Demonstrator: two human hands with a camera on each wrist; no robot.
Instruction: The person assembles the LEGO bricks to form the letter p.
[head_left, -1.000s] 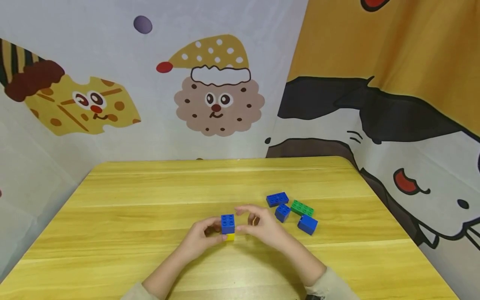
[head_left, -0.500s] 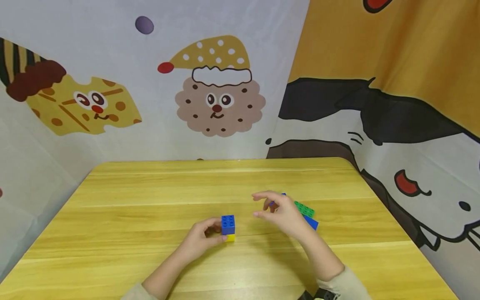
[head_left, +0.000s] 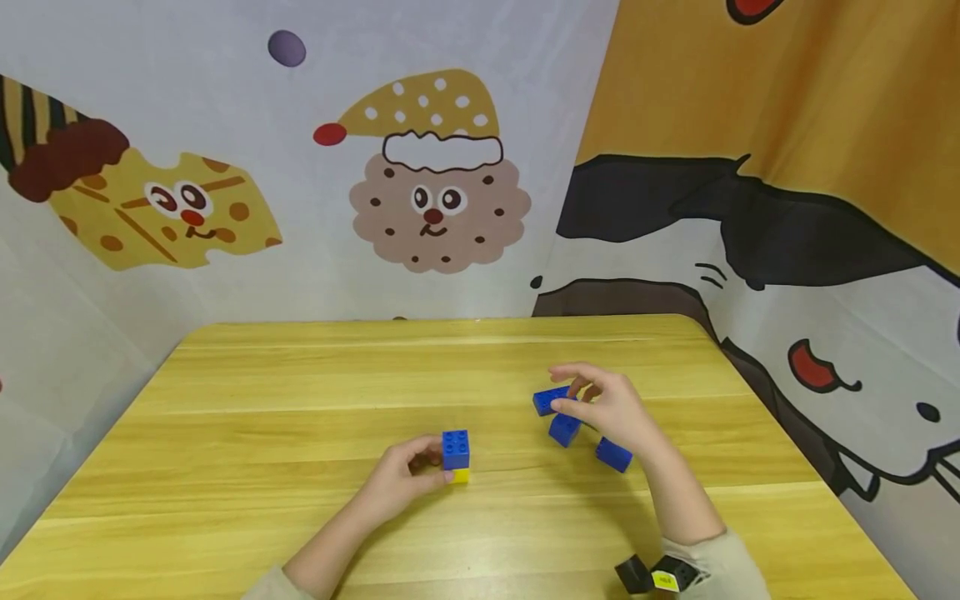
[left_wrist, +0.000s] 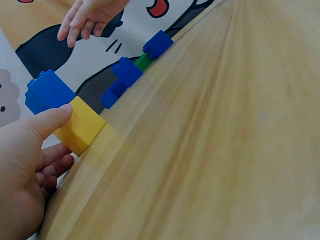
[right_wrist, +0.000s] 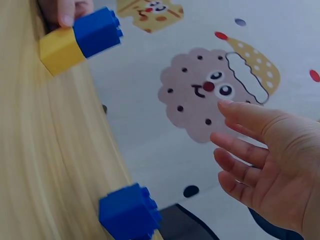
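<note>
A blue building brick [head_left: 456,450] sits on top of a yellow building brick [left_wrist: 84,126], forming a small upright stack on the table. My left hand [head_left: 401,479] holds the yellow brick, thumb on its near side and fingers behind. Over the loose bricks at the right hovers my right hand [head_left: 607,408], fingers apart and loosely bent, nothing between them in the right wrist view. Beneath and beside it lie a longer blue brick [head_left: 549,402], a small blue brick [head_left: 564,431] and another blue brick [head_left: 614,455]. The green brick [left_wrist: 143,62] is hidden behind this hand in the head view.
The wooden table [head_left: 300,375] reaches back to a wall hanging [head_left: 442,292] printed with cartoon figures. A black device [head_left: 667,575] with a yellow label is strapped at the right sleeve.
My right hand has moved away from the stack, rightward and farther back, to over the loose bricks, now covering the green one. The left hand and the stack have stayed in place.
</note>
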